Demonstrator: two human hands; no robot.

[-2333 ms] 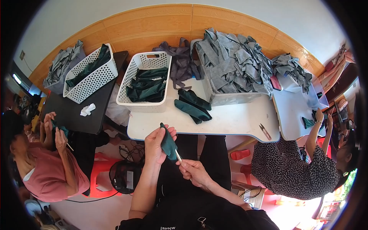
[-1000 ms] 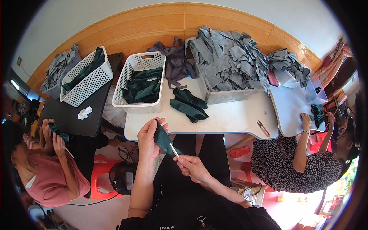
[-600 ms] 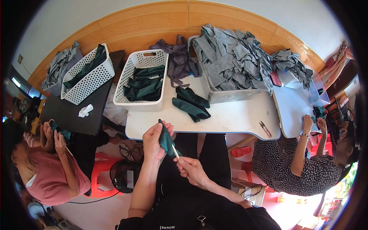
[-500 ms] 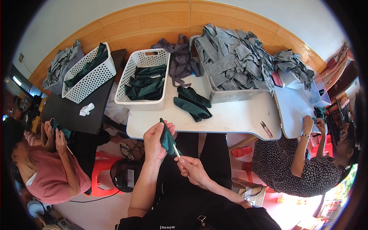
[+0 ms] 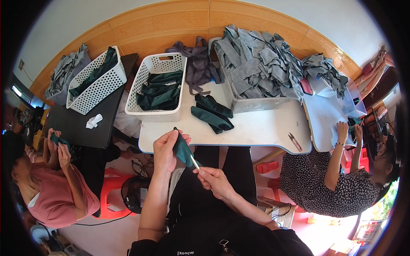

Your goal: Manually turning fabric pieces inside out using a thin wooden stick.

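Holding a dark green cloth piece (image 5: 183, 149) up over the lap, the left hand (image 5: 165, 147) has its grip pinched shut on the cloth's upper end, just near of the white worktop (image 5: 256, 128). The right hand (image 5: 215, 181) has its grip closed on a slim pale tool (image 5: 194, 162), whose tip meets the lower edge of the cloth; what kind of tool it is cannot be told.

The likeliest trouble, as I judge it, is the tip slipping off the fabric toward the left fingers, which sit very close to it. A loose pinch could also let the cloth twist or drop into the lap, since nothing supports it from below.

On the worktop, finished-looking green pieces (image 5: 211, 113) lie stacked just right of a white basket (image 5: 157, 89) of more green cloth, and small scissors (image 5: 294, 141) lie at the near right edge, where a nudge might knock them off. A bin of grey cloth (image 5: 256, 72) stands farther back, heaped high enough that pieces could slide out.
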